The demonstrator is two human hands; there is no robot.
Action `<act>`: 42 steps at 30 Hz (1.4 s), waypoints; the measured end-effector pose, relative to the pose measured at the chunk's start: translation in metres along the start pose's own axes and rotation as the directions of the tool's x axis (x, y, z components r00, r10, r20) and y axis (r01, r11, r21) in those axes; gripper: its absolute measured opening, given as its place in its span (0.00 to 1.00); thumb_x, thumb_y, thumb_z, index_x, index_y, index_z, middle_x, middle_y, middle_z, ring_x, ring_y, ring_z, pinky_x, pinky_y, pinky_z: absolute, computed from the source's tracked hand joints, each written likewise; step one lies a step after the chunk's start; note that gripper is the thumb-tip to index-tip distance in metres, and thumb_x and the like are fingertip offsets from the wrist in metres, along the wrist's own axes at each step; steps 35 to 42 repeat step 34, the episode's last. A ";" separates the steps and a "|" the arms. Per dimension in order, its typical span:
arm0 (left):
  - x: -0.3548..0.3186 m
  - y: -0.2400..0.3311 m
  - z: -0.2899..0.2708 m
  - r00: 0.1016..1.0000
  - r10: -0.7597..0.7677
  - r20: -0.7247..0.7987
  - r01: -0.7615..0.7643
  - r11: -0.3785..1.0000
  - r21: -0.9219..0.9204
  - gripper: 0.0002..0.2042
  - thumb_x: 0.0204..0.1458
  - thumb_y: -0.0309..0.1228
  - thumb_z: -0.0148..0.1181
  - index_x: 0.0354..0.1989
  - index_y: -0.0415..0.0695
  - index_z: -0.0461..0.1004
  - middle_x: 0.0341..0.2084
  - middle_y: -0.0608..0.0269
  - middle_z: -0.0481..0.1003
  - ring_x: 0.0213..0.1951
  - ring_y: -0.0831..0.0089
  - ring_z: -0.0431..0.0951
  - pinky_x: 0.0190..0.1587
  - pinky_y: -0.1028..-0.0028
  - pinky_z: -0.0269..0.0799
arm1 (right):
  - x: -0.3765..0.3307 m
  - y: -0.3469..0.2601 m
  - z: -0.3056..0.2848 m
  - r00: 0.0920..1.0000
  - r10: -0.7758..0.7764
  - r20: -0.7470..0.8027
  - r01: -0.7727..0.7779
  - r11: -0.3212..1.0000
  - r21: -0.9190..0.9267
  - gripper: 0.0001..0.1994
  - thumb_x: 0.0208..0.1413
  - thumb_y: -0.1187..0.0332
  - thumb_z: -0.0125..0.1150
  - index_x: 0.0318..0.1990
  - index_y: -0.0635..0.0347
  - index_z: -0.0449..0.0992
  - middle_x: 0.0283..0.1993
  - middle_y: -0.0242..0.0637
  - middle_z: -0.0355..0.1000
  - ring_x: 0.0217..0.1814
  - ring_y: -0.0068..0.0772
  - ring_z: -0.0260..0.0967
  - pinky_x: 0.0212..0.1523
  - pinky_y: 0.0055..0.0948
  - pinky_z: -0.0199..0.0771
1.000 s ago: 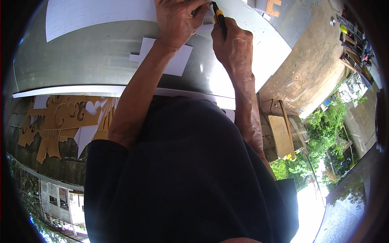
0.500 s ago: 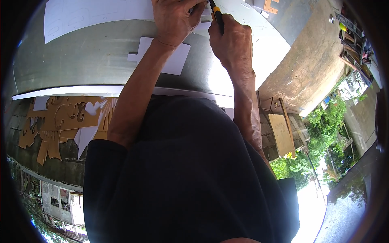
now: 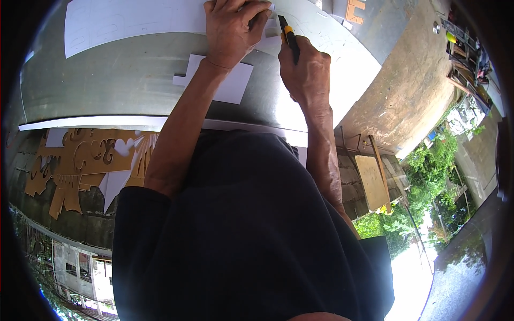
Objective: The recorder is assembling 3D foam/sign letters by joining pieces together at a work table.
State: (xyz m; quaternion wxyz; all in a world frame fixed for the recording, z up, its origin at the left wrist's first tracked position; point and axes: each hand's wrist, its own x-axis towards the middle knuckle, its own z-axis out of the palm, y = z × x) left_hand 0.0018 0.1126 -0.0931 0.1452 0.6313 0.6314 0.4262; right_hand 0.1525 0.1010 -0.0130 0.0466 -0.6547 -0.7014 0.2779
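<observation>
A long white sheet [image 3: 134, 21] with faint drawn outlines lies across the top of the grey metal table. At its right end my left hand [image 3: 235, 29] presses down, fingers bent and closed on it; some fingertips are cut off by the upper edge of the picture. My right hand [image 3: 308, 72] is wrapped round a black and yellow utility knife [image 3: 289, 37]. The knife points away from me, its tip a little apart from my left fingers. Below my left wrist lies a smaller white cut piece [image 3: 235, 85] with a narrow tab.
A white strip [image 3: 96, 123] runs along the near table edge [image 3: 64, 101]. Brown cut-out panels with scrolls [image 3: 80, 160] stand below on the left. To the right are a worn brown surface [image 3: 396, 80], a leaning board [image 3: 370, 176] and piled tools [image 3: 471, 64].
My right hand has drawn back toward me with the knife, away from my left fingers. My left hand stays at the sheet's end; the whole view has shifted slightly.
</observation>
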 end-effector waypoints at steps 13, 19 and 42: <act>0.002 0.001 0.000 0.999 0.034 -0.008 -0.034 0.999 0.023 0.07 0.50 0.31 0.67 0.37 0.45 0.82 0.36 0.65 0.76 0.41 0.61 0.74 0.45 0.59 0.62 | 0.011 0.011 0.002 0.998 -0.069 0.000 0.069 0.992 0.109 0.10 0.61 0.67 0.58 0.34 0.68 0.73 0.19 0.49 0.74 0.21 0.47 0.78 0.25 0.40 0.77; 0.000 -0.002 0.003 1.000 0.028 -0.013 -0.027 0.999 0.025 0.07 0.50 0.31 0.68 0.37 0.46 0.82 0.36 0.65 0.75 0.42 0.61 0.73 0.46 0.58 0.61 | 0.012 0.017 -0.002 0.998 -0.020 -0.061 0.025 0.996 0.081 0.10 0.61 0.67 0.58 0.35 0.69 0.74 0.19 0.48 0.75 0.21 0.47 0.78 0.24 0.40 0.78; 0.000 -0.002 0.002 0.999 0.030 -0.024 -0.030 0.999 0.026 0.07 0.50 0.32 0.67 0.36 0.46 0.83 0.36 0.64 0.76 0.40 0.60 0.74 0.45 0.59 0.63 | 0.019 0.012 0.003 0.992 -0.127 0.007 0.127 0.992 0.025 0.10 0.61 0.66 0.59 0.36 0.66 0.74 0.22 0.47 0.77 0.23 0.47 0.79 0.26 0.40 0.81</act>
